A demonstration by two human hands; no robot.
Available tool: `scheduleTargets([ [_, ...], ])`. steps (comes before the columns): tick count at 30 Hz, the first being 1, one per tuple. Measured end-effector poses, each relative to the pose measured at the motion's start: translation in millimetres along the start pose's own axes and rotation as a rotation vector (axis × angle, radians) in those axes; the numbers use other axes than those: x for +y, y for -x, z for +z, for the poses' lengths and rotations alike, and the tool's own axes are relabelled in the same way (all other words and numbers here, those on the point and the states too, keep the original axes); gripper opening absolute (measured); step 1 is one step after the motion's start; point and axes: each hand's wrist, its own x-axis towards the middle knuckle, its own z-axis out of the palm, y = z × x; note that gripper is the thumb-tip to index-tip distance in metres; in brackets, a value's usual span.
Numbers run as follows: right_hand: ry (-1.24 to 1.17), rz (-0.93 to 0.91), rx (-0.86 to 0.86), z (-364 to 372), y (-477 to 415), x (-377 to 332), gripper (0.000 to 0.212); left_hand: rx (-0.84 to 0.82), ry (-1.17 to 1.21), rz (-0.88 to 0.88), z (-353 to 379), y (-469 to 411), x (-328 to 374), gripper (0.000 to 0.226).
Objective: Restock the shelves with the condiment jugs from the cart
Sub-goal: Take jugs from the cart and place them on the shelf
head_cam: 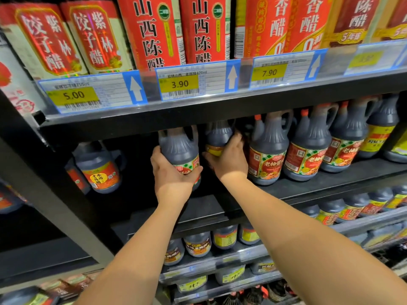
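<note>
The left hand (pixel 174 170) wraps a red-label jug (pixel 179 148) at the shelf (pixel 330 183). At its 3 o'clock, the right hand (pixel 229 159) clasps a yellow-label jug (pixel 218 135).

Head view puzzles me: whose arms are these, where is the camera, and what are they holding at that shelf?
There is no robot here. A person wears one camera on the head, looking forward and down, so you see their own bare arms. The left hand grips a dark red-labelled jug. The right hand holds a dark yellow-labelled jug beside it. Both jugs are at the middle shelf, left of a row of similar jugs. Above, tall bottles stand over price tags.
</note>
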Motion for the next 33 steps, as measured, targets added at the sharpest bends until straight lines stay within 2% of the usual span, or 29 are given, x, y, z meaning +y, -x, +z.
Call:
scheduleTargets([
  [11, 0.13, 0.004, -0.019, 4, -12, 0, 0.105, 0.098, -0.204, 0.022, 27, -29, 4, 0.111],
  [19, 0.019, 0.013, -0.06, 6, -16, -1, 0.106, 0.108, -0.279, 0.032, 31, -40, 1, 0.107],
  [33, 0.013, 0.009, -0.06, 13, -23, 2, 0.097, 0.087, -0.273, 0.04, 35, -46, 6, 0.107],
])
